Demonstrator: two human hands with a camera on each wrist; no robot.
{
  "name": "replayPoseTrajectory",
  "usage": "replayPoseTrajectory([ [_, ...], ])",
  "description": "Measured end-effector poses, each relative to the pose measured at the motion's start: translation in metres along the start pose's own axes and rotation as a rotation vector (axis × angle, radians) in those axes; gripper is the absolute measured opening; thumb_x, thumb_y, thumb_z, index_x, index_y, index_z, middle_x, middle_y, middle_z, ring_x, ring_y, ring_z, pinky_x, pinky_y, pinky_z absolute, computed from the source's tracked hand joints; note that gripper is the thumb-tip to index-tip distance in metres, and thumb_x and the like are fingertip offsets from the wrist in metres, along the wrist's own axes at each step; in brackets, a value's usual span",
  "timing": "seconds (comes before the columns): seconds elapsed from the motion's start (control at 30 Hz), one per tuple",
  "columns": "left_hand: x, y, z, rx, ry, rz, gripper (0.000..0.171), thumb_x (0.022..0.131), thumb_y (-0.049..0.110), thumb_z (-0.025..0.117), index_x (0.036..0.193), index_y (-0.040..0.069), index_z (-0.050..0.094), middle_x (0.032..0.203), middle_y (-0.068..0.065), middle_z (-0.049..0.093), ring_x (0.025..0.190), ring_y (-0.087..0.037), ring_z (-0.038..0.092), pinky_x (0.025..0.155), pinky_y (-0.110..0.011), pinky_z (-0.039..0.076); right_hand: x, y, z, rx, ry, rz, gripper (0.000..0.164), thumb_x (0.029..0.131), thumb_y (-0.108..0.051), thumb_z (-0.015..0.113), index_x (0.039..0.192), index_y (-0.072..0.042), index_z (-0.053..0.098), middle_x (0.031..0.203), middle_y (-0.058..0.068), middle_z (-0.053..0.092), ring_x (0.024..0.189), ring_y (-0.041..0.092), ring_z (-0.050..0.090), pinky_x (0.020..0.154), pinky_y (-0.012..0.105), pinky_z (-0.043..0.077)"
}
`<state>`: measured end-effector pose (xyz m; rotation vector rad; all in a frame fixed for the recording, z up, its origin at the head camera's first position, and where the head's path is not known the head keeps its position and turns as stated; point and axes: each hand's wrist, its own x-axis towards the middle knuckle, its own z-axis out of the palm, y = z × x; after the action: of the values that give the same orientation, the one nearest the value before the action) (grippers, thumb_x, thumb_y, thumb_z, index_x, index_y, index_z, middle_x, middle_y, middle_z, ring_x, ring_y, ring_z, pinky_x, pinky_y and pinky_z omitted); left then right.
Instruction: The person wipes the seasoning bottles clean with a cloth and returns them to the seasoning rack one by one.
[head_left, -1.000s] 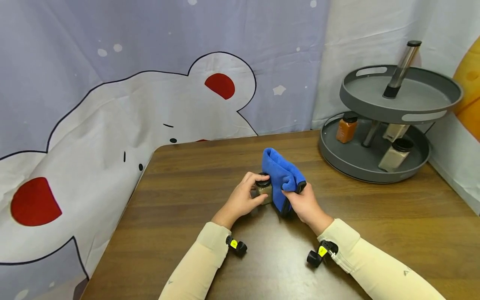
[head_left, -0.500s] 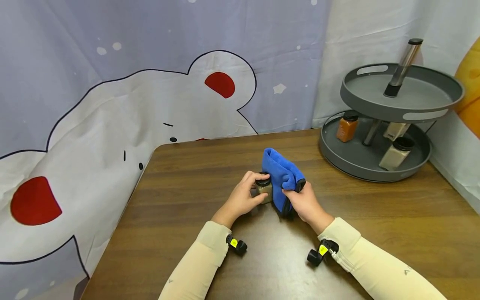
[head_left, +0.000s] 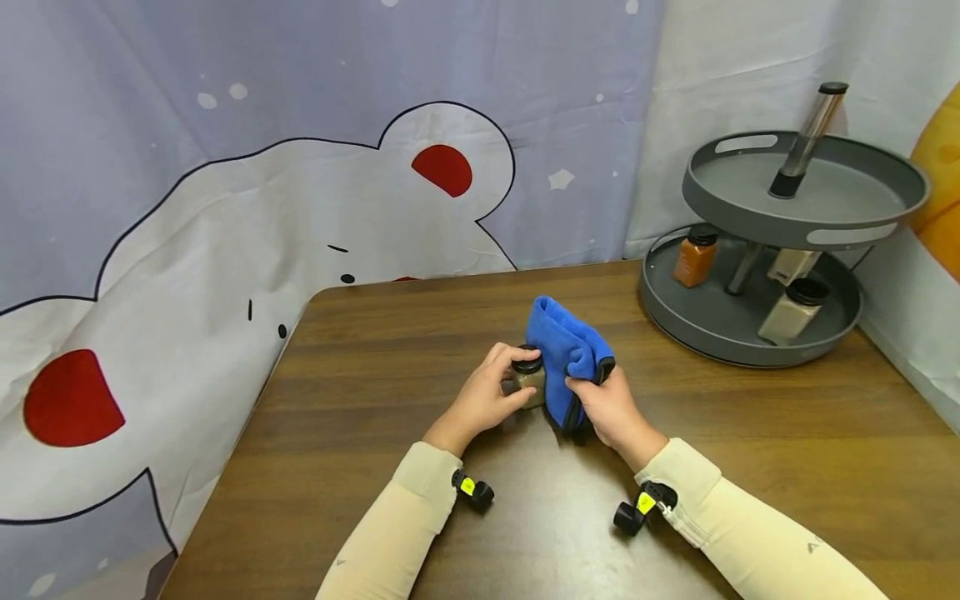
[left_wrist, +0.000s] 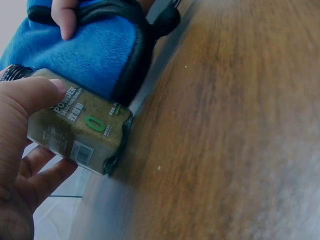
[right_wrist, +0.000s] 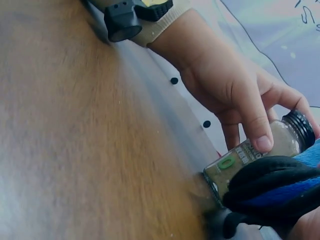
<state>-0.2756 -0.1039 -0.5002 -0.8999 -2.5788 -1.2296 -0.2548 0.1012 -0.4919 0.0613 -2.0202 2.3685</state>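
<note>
My left hand [head_left: 482, 398] grips a square spice jar [head_left: 532, 387] with a black lid, thumb on its near side and a finger over the lid. In the left wrist view, brown-green powder fills the jar [left_wrist: 95, 117], whose label reads "POWDER" beside a green ring. The jar stands upright on the table. My right hand [head_left: 617, 410] pinches a folded blue cloth [head_left: 557, 346] with black edging. The cloth lies against the jar's right side. In the right wrist view, the cloth's black edging [right_wrist: 270, 175] covers part of the jar, and most of the right hand is out of frame.
At the back right stands a grey two-tier round rack [head_left: 750, 357]. Its lower tier carries a jar of orange spice [head_left: 695, 260] and two pale jars, one of them the near pale jar [head_left: 791, 315]. A printed curtain [head_left: 300, 217] hangs behind the brown wooden table [head_left: 390, 333].
</note>
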Motion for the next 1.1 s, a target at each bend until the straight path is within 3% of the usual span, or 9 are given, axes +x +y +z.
replayPoseTrajectory([
  [0.13, 0.001, -0.001, 0.001, -0.004, -0.001, 0.000, 0.052, 0.091, 0.011, 0.076, 0.138, 0.016, 0.056, 0.123, -0.006, 0.052, 0.116, -0.020, 0.059, 0.095, -0.031, 0.054, 0.000, -0.003, 0.001, 0.126, -0.019, -0.116, 0.070, 0.082, 0.021, 0.056, 0.148, 0.002, 0.042, 0.145, 0.016, 0.050, 0.129, 0.019, 0.050, 0.107, 0.029, 0.042],
  [0.2, 0.001, -0.001, 0.001, -0.002, 0.001, 0.004, 0.052, 0.091, 0.011, 0.076, 0.138, 0.016, 0.056, 0.123, -0.006, 0.052, 0.116, -0.020, 0.059, 0.094, -0.031, 0.054, 0.000, -0.003, 0.001, 0.140, -0.029, -0.131, 0.072, 0.082, 0.022, 0.056, 0.149, 0.001, 0.040, 0.147, 0.016, 0.048, 0.131, 0.019, 0.048, 0.108, 0.029, 0.040],
  [0.4, 0.003, -0.001, 0.000, 0.011, 0.008, 0.013, 0.052, 0.091, 0.011, 0.077, 0.139, 0.016, 0.055, 0.123, -0.005, 0.052, 0.117, -0.020, 0.059, 0.094, -0.033, 0.054, 0.001, 0.000, -0.001, -0.061, 0.004, 0.054, 0.056, 0.085, 0.011, 0.058, 0.140, 0.009, 0.047, 0.137, 0.022, 0.055, 0.118, 0.020, 0.055, 0.096, 0.025, 0.046],
  [0.47, 0.002, -0.001, 0.000, 0.015, 0.004, 0.009, 0.052, 0.091, 0.011, 0.077, 0.139, 0.016, 0.055, 0.122, -0.005, 0.052, 0.117, -0.020, 0.059, 0.094, -0.033, 0.054, 0.002, 0.000, -0.001, -0.054, 0.000, 0.073, 0.057, 0.085, 0.012, 0.057, 0.141, 0.010, 0.045, 0.137, 0.024, 0.055, 0.118, 0.022, 0.055, 0.096, 0.027, 0.046],
  [0.6, 0.001, -0.001, 0.000, 0.002, 0.006, 0.006, 0.052, 0.091, 0.011, 0.077, 0.138, 0.015, 0.056, 0.123, -0.006, 0.052, 0.117, -0.021, 0.059, 0.094, -0.033, 0.054, 0.001, -0.007, -0.001, 0.118, -0.003, 0.021, 0.065, 0.083, 0.016, 0.057, 0.145, 0.004, 0.040, 0.137, 0.015, 0.054, 0.120, 0.019, 0.054, 0.100, 0.029, 0.046],
  [0.73, 0.001, -0.002, -0.001, -0.016, 0.015, 0.009, 0.051, 0.090, 0.009, 0.078, 0.136, 0.014, 0.056, 0.124, -0.006, 0.052, 0.119, -0.021, 0.058, 0.095, -0.032, 0.054, -0.001, -0.023, -0.004, 0.313, -0.044, -0.004, 0.054, 0.084, 0.016, 0.054, 0.133, -0.006, 0.046, 0.122, 0.000, 0.060, 0.111, 0.014, 0.059, 0.095, 0.030, 0.051],
  [0.83, 0.001, -0.002, -0.001, -0.018, 0.007, 0.009, 0.050, 0.090, 0.009, 0.078, 0.134, 0.014, 0.055, 0.125, -0.005, 0.052, 0.120, -0.019, 0.058, 0.095, -0.031, 0.053, -0.003, -0.039, -0.009, 0.427, -0.080, -0.021, 0.045, 0.087, 0.015, 0.049, 0.123, -0.011, 0.050, 0.113, -0.004, 0.063, 0.104, 0.013, 0.063, 0.090, 0.032, 0.055],
  [1.1, 0.001, 0.000, -0.003, -0.037, -0.023, -0.001, 0.051, 0.090, 0.008, 0.076, 0.135, 0.012, 0.054, 0.126, -0.006, 0.051, 0.118, -0.019, 0.058, 0.097, -0.028, 0.052, 0.001, -0.067, -0.023, 0.514, -0.050, -0.080, 0.043, 0.090, 0.017, 0.042, 0.121, -0.010, 0.050, 0.112, -0.001, 0.063, 0.101, 0.016, 0.065, 0.085, 0.034, 0.057],
])
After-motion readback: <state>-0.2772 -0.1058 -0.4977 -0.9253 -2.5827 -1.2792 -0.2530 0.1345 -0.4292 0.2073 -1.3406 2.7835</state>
